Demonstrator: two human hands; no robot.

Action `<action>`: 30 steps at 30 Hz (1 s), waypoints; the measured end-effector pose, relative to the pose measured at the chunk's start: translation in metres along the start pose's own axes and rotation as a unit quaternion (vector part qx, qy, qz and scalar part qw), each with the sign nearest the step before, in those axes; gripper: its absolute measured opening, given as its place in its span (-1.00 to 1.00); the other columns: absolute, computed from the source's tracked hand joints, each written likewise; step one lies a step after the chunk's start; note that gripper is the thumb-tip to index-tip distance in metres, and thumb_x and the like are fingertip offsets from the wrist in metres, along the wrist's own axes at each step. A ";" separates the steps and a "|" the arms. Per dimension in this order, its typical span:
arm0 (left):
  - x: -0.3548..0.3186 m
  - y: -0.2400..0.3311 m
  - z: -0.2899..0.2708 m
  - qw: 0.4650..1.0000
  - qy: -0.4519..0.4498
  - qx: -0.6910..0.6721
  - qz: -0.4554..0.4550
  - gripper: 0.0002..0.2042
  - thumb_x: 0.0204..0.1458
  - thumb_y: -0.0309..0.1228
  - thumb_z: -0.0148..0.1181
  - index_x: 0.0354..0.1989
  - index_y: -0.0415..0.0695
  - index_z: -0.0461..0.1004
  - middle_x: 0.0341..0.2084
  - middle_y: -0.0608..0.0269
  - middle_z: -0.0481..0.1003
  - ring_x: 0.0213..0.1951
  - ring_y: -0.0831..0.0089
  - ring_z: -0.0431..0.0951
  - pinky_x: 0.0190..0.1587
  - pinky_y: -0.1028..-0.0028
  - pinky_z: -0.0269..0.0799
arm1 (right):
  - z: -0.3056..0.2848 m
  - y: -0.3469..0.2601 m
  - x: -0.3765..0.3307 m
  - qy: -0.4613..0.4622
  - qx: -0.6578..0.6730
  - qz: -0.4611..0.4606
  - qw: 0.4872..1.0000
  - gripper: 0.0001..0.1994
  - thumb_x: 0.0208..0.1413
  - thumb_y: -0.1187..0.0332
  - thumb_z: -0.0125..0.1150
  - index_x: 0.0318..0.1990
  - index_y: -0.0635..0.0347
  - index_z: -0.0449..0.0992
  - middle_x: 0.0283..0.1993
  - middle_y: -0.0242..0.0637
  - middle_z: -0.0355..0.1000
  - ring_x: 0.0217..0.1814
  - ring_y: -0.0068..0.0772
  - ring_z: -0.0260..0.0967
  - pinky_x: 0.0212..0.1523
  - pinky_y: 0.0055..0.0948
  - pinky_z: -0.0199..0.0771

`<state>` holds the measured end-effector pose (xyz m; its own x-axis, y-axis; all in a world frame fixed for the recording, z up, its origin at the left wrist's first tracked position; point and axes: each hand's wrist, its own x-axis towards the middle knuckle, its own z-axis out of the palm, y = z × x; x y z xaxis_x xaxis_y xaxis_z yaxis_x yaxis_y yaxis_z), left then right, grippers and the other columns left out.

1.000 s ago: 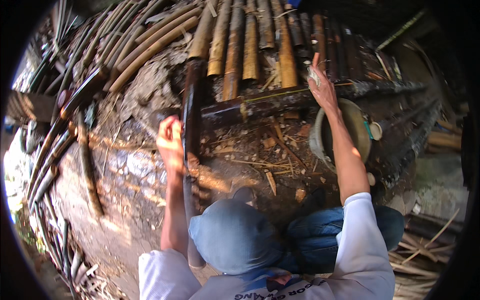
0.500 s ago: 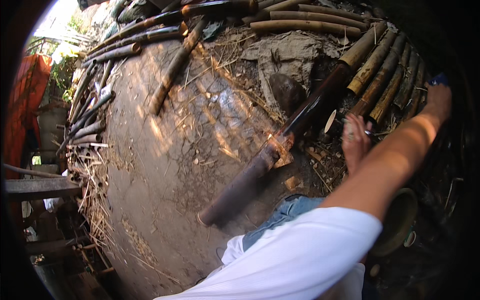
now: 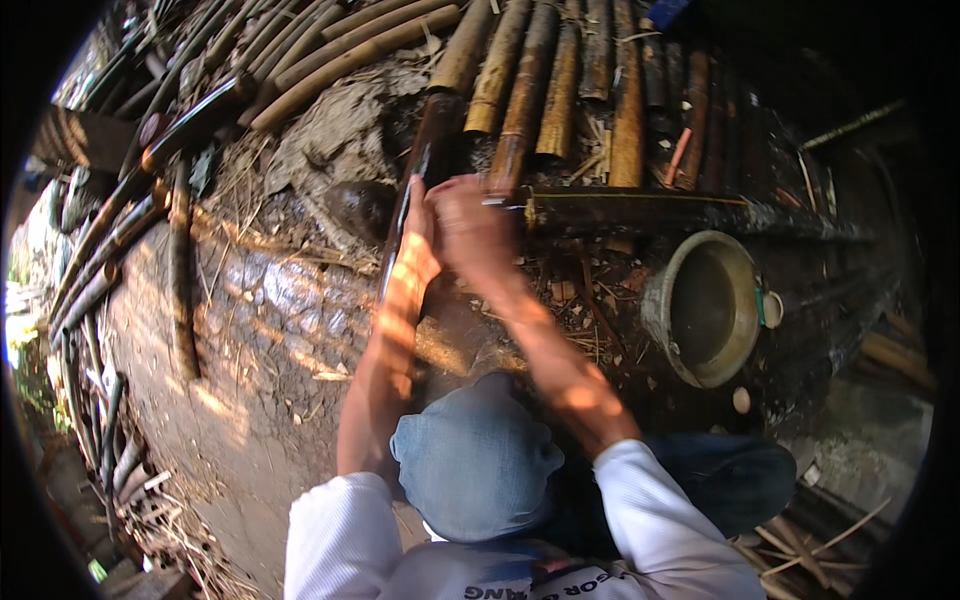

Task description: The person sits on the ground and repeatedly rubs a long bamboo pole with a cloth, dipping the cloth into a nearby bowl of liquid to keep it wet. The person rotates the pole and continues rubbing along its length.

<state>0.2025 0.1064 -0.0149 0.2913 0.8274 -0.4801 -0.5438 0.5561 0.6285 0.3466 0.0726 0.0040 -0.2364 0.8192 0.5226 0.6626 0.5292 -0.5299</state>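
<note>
My left hand (image 3: 421,238) and my right hand (image 3: 473,228) are close together over a dark, glossy bamboo pole (image 3: 432,138). On the left hand, one stretched digit points away from me along the pole; its other fingers are mostly hidden by the right hand. The right hand is smeared by motion. A small bright glint shows at its right side, too unclear to name. Whether either hand grips something cannot be made out. Just left of the hands lies a rounded dark stone (image 3: 362,208). To their right, another dark wet bamboo pole (image 3: 640,213) lies crosswise.
Beyond the hands, several cut bamboo poles (image 3: 497,65) lie side by side, with a blue object (image 3: 668,12) at their far end. A round bucket (image 3: 655,300) stands to the right. Crumpled sacking (image 3: 335,140) covers ground at far left. My denim-covered knee (image 3: 478,465) rises between my arms.
The view has swung to the right. One arm was stretched far right with its hand at the blue object; now both hands are together over the dark pole. The bucket shows more fully.
</note>
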 end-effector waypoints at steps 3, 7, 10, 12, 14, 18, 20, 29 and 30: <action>0.008 -0.001 -0.009 0.996 0.070 -0.039 0.030 -0.26 0.30 0.30 -0.21 0.27 -0.15 0.37 0.18 0.02 0.45 0.21 0.15 0.46 0.31 0.18 0.33 | 0.011 0.002 0.004 -0.019 -0.106 -0.020 0.994 -0.82 0.23 0.44 0.11 -0.06 0.14 0.56 0.19 -0.04 0.50 0.41 0.07 0.32 0.55 0.29 -0.11; 0.015 -0.015 -0.009 0.989 0.120 0.083 -0.001 -0.46 0.31 0.15 -0.02 0.15 -0.06 0.49 -0.02 0.20 0.57 0.03 0.31 0.55 0.12 0.23 0.43 | -0.128 0.105 -0.022 -0.135 -0.179 0.341 0.913 -0.77 0.37 0.36 -0.04 0.08 0.06 0.48 -0.04 -0.06 0.53 0.25 -0.02 0.43 0.51 0.49 -0.36; 0.030 -0.028 -0.002 0.985 0.153 0.066 0.037 -0.56 0.32 0.04 0.02 0.08 -0.05 0.53 -0.09 0.25 0.59 -0.08 0.36 0.58 0.04 0.25 0.46 | -0.192 0.161 -0.035 0.037 -0.356 0.347 0.867 -0.78 0.40 0.27 -0.05 0.03 0.04 0.51 -0.03 -0.08 0.54 0.21 -0.06 0.44 0.37 0.33 -0.09; 0.034 -0.031 -0.003 0.987 0.125 0.064 0.081 -0.60 0.32 -0.02 0.04 0.05 -0.08 0.54 -0.11 0.25 0.59 -0.13 0.36 0.59 0.00 0.28 0.48 | -0.174 0.145 -0.026 -0.042 -0.305 0.381 0.872 -0.79 0.40 0.26 -0.06 -0.05 0.07 0.51 -0.15 -0.07 0.52 0.06 -0.07 0.51 0.14 0.07 0.40; 0.033 -0.029 -0.006 0.996 0.082 0.004 0.047 -0.62 0.35 -0.06 -0.02 0.06 -0.08 0.53 -0.07 0.25 0.57 -0.08 0.38 0.57 0.03 0.29 0.47 | -0.105 0.080 -0.006 -0.147 -0.199 0.259 0.934 -0.88 0.31 0.37 0.02 -0.18 0.17 0.47 -0.01 0.06 0.53 0.14 0.08 0.51 0.19 0.10 0.43; 0.023 -0.017 -0.012 0.994 -0.021 -0.101 -0.036 -0.67 0.42 -0.15 -0.13 0.09 -0.04 0.48 -0.01 0.20 0.58 0.02 0.30 0.57 0.15 0.21 0.46 | 0.001 0.008 0.010 -0.034 -0.053 0.023 0.998 -0.77 0.34 0.40 -0.05 0.01 0.27 0.49 0.28 0.30 0.37 0.49 0.37 0.13 0.57 0.25 -0.21; 0.019 -0.013 -0.011 0.999 -0.005 0.030 0.012 -0.67 0.38 -0.12 -0.07 0.11 0.01 0.47 -0.09 0.23 0.52 -0.05 0.37 0.53 0.02 0.32 0.44 | -0.041 0.031 0.006 -0.072 -0.170 0.131 0.974 -0.76 0.36 0.38 -0.06 0.03 0.23 0.49 0.38 0.23 0.29 0.55 0.22 0.08 0.56 0.30 -0.24; 0.015 -0.050 0.013 0.989 -0.066 -0.115 -0.066 -0.60 0.42 -0.06 -0.15 0.18 -0.05 0.41 0.12 0.10 0.51 0.12 0.19 0.53 0.27 0.14 0.39 | -0.103 0.066 -0.018 -0.069 -0.185 0.266 0.944 -0.89 0.24 0.43 0.03 -0.22 0.22 0.49 -0.06 0.23 0.51 0.13 0.31 0.45 0.41 0.32 0.13; 0.013 -0.054 0.012 0.979 -0.094 -0.156 -0.096 -0.57 0.42 -0.02 -0.18 0.20 -0.06 0.41 0.15 0.09 0.49 0.16 0.16 0.51 0.30 0.13 0.36 | -0.063 0.039 -0.013 -0.009 -0.228 0.174 0.958 -0.87 0.18 0.45 0.12 -0.13 0.17 0.49 -0.08 0.18 0.51 0.06 0.24 0.50 0.10 0.25 0.42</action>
<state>0.2451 0.0880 -0.0478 0.5355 0.7261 -0.4313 -0.6702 0.6761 0.3061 0.4199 0.0689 0.0188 0.0464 0.9345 0.3529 0.9442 0.0743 -0.3207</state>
